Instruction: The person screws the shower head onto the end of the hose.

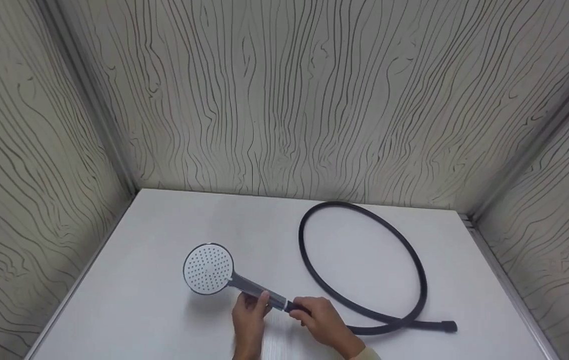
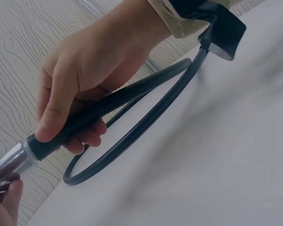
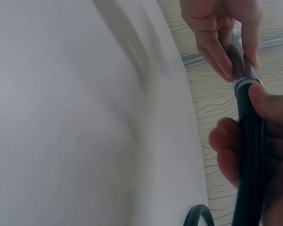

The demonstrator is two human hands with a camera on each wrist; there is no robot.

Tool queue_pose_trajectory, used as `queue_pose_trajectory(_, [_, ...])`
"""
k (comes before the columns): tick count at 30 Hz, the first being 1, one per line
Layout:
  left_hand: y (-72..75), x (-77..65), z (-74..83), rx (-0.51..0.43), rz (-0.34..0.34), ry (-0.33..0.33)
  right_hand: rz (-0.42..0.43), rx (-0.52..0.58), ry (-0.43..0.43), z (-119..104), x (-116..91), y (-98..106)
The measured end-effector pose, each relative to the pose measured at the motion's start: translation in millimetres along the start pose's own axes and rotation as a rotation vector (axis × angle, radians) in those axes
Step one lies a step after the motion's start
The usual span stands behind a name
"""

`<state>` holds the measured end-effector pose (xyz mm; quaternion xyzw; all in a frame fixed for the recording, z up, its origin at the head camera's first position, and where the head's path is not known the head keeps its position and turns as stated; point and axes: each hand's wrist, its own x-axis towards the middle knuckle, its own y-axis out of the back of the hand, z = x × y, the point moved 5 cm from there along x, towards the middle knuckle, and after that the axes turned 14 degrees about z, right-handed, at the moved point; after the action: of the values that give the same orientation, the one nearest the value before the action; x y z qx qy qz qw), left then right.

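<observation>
A handheld shower head with a white dotted face and a chrome handle is held above the white table, face up. My left hand grips the lower handle between thumb and fingers. At the handle's end, my right hand grips the end of a black shower hose. In the left wrist view the hose end meets the chrome handle, with the right hand around it. The right wrist view shows the same joint, with the left hand beyond it. Threads are hidden.
The hose loops across the right side of the white table; its other end lies near the right edge. Wood-patterned panels enclose the table at the back and both sides, with metal strips along the corners.
</observation>
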<state>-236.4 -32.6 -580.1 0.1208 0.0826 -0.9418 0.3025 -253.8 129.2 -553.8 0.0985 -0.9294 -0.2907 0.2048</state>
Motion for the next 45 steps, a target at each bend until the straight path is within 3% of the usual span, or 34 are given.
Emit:
queue_pose_trajectory(3, [1.1, 1.9, 0.5, -0.027, 0.019, -0.007, -0.042, 0.009, -0.027, 3, 3, -1])
queue_pose_trajectory(10, [-0.8, 2.9, 2.6, 0.008, 0.099, -0.018, 0.043, -0.036, -0.100, 7, 1, -1])
queue_pose_trajectory(15, [-2.0, 2.6, 2.2, 0.034, 0.099, 0.003, 0.179, -0.068, 0.005, 2, -1, 1])
queue_pose_trajectory(17, [-2.1, 1.2, 2.0, 0.026, 0.097, -0.002, 0.191, -0.078, 0.044, 1, -2, 2])
queue_pose_trajectory(20, [-1.6, -2.0, -0.6, 0.013, 0.110, -0.004, 0.124, -0.072, 0.046, 2, -6, 2])
queue_pose_trajectory(25, [-1.2, -5.5, -6.2, 0.009, 0.135, 0.003, -0.014, -0.021, -0.060, 7, -9, 0])
queue_pose_trajectory(30, [-0.9, -3.7, -3.2, 0.001, 0.159, -0.009, 0.059, -0.019, -0.112, 5, -6, -1])
queue_pose_trajectory(34, [-0.2, -4.2, -1.1, -0.018, 0.166, -0.020, 0.129, -0.060, -0.068, 2, -7, 0])
queue_pose_trajectory(39, [0.6, -4.4, 0.5, -0.025, 0.165, -0.036, 0.032, -0.062, -0.012, 1, -5, 0])
queue_pose_trajectory(42, [0.6, -3.4, 0.8, -0.019, 0.162, -0.035, -0.036, -0.036, -0.045, 1, -2, -1])
queue_pose_trajectory(45, [0.4, -2.3, 0.3, -0.009, 0.168, -0.026, -0.015, -0.035, -0.095, 1, -1, -2])
